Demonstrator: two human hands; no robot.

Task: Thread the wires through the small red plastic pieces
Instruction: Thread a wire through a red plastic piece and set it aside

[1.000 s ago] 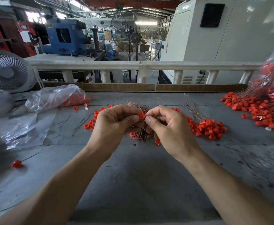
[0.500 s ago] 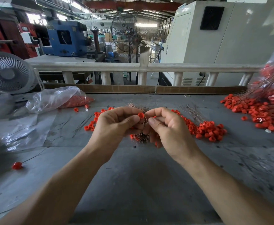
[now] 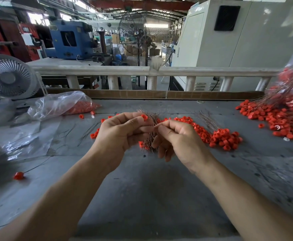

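My left hand point(image 3: 123, 131) pinches a small red plastic piece point(image 3: 144, 117) between thumb and forefinger, and its lower fingers hold a bundle of thin wires point(image 3: 150, 136) that fans out above and below the fist. My right hand point(image 3: 178, 138) is just right of it, thumb and forefinger pinched at a wire near the bundle, the other fingers loosely curled. Loose red pieces point(image 3: 218, 136) lie in a pile on the grey table point(image 3: 142, 188) behind my right hand.
A bigger heap of red pieces with wires point(image 3: 281, 117) spills from a bag at the far right. A clear plastic bag of red pieces point(image 3: 62, 105) and a white fan point(image 3: 8, 77) stand at the left. One threaded piece point(image 3: 18, 175) lies near the left edge.
My right hand has drawn away from the red piece, down and to the right, opening a small gap. The left hand keeps its hold on the piece and bundle.
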